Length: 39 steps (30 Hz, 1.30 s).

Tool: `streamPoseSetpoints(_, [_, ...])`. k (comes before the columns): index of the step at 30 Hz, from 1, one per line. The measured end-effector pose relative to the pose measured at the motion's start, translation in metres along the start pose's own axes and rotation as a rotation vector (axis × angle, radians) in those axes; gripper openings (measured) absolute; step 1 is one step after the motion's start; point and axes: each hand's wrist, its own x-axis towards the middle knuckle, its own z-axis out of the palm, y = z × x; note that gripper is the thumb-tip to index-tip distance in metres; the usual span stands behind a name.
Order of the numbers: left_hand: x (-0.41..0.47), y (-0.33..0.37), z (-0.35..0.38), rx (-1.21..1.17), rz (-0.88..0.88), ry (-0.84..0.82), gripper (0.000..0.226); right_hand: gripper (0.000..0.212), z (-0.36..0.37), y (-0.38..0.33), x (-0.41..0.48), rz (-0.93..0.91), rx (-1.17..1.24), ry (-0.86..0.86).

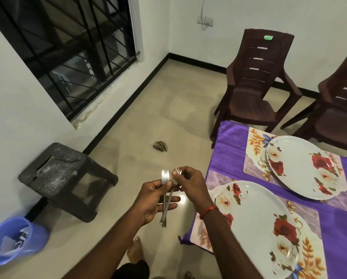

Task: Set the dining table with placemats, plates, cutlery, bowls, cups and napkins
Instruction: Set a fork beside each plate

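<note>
The right forearm hides most of a metal utensil (200, 230) on the near placemat (217, 180), so its kind cannot be told. The frame cuts off the near plate (255, 216) and the second chair (337, 109). Over the floor, left of the table (229, 150), the left hand (150, 200) grips two forks (163, 218) by their handles while the right hand (190, 186) pinches one fork's head. The far plate (301, 164) sits on the far placemat (255, 141). A black stool (66, 178) and a blue bin (13, 240) stand by the wall. A crumpled scrap (160, 146) lies on the open floor beyond.
</note>
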Motion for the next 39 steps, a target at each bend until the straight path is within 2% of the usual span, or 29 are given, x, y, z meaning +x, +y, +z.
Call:
streamPoseSetpoints(9, [0.046,0.053,-0.087,0.019,-0.003,0.099,0.024,0.013,0.082,-0.039,0.054,0.014,0.114,0.026])
streamPoseSetpoints(15, [0.075,0.073,-0.116,0.065,-0.007,0.119,0.028,0.017,0.103,-0.049,0.072,0.004,0.104,0.099])
streamPoseSetpoints(24, [0.121,0.111,-0.110,0.282,-0.005,0.026,0.035,0.017,0.094,-0.067,0.127,-0.039,0.107,0.261])
streamPoseSetpoints(29, [0.171,0.157,-0.100,0.267,0.027,-0.037,0.034,0.017,0.085,-0.084,0.182,-0.040,0.102,0.286])
streamPoseSetpoints(39, [0.266,0.224,-0.055,0.342,0.079,-0.134,0.025,0.019,0.041,-0.117,0.281,-0.025,0.266,0.326])
